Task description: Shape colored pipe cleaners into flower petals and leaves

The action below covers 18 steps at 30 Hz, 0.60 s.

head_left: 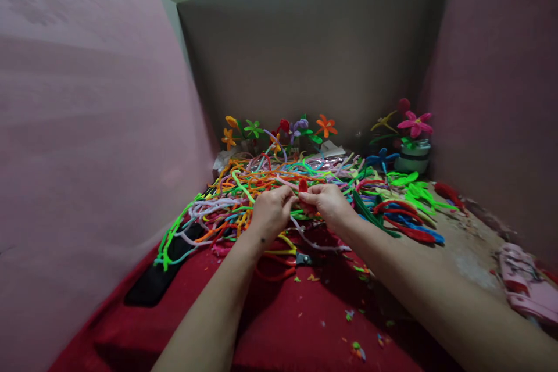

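My left hand (274, 207) and my right hand (328, 203) meet in the middle of the view, fingers pinched close together. Between them is a red pipe cleaner piece (303, 187), its fuzzy end standing up beside my right fingertips. Both hands are closed on it, though its lower part is partly hidden by the fingers. Behind and around the hands spreads a tangled heap of colourful pipe cleaners (261, 177). Just below the hands lie scissors (304, 259) with red and yellow handles, resting on the red cloth (279, 314).
Finished pipe cleaner flowers (326, 125) stand at the back. A pale green pot (413, 157) holds a pink flower (415, 124) at right. Red and blue bent pieces (410, 224) lie nearer. A black flat object (150, 288) sits left, a pink item (525, 285) far right. Walls enclose both sides.
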Tool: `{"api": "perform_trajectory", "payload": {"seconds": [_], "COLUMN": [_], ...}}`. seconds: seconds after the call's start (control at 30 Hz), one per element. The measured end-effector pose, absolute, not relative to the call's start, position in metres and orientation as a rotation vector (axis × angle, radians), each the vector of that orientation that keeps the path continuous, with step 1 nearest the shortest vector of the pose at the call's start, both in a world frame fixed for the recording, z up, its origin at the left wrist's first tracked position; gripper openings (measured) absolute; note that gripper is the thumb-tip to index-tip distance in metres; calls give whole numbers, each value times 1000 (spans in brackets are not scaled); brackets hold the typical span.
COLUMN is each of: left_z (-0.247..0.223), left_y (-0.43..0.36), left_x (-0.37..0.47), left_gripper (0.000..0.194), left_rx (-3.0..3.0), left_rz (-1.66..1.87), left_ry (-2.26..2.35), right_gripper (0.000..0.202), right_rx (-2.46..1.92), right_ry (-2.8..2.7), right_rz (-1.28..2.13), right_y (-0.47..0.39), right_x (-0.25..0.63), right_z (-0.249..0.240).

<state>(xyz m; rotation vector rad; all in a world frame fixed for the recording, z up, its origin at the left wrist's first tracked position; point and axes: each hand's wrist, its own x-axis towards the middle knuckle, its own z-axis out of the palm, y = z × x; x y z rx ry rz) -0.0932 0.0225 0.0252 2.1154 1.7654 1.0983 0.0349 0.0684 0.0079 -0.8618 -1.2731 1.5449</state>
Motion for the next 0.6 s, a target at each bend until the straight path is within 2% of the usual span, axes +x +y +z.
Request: {"api": "perform_trajectory", "payload": {"seconds": [0.13,0.23,0.37,0.47,0.6], "left_z": [17,17,22,23,18], "left_y": [19,22,30,31,28], "left_x": [-86,-83,-84,-84,-81], "left_gripper": [13,13,24,27,29], "left_rx": [2306,1972,1299,1056,1036], "left_rz": [1296,1479,1599,1518,1240], "left_ry": [1854,1755,1333,1049,930], "right_gripper": [35,30,21,20,22], "right_rx": [-899,-837,-781,-777,-697], "right_ry": [-1215,-1193,-1039,-872,-845], "right_rz": [1481,1484,1580,1622,1649], "right_y": [65,63,63,64,62], "right_x": [31,31,32,32,30], "right_z": [5,7,14,19,19]}}
